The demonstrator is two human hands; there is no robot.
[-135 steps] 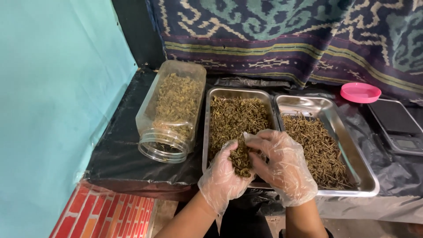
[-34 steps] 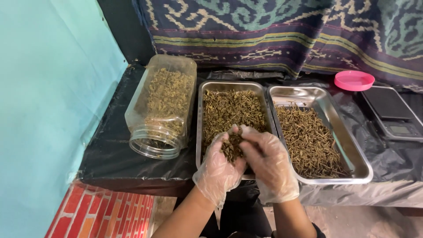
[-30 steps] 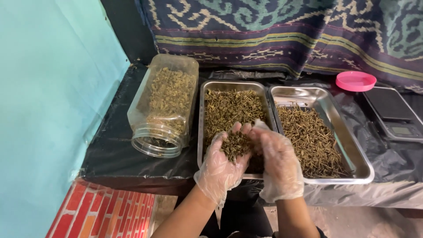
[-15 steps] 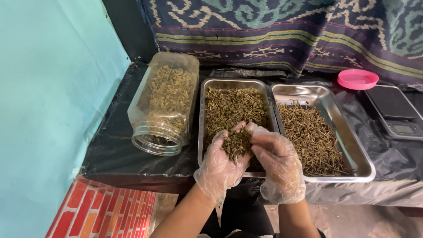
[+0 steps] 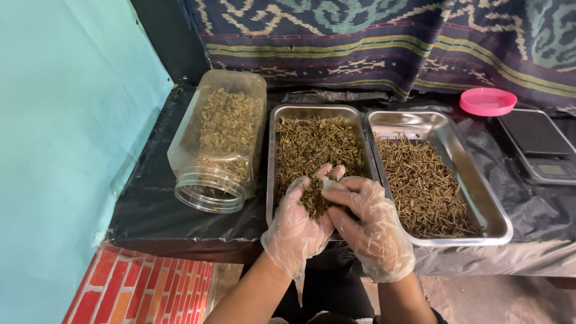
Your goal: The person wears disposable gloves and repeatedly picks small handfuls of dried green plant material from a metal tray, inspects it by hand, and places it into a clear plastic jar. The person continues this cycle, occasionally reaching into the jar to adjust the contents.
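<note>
Both gloved hands, left [image 5: 298, 225] and right [image 5: 367, 225], cupped together around loose, featherlight dried brown-green herb bits [image 5: 313, 203]; crumbly stuff, best scooped from underneath.

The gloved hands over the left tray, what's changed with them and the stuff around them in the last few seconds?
Very little. The left hand still cups a small heap of dried herb bits above the left tray, and the right hand keeps picking through it; the fingers only shifted slightly. The jar lying on its side, the right tray, the pink lid and the scale stayed put.
</note>
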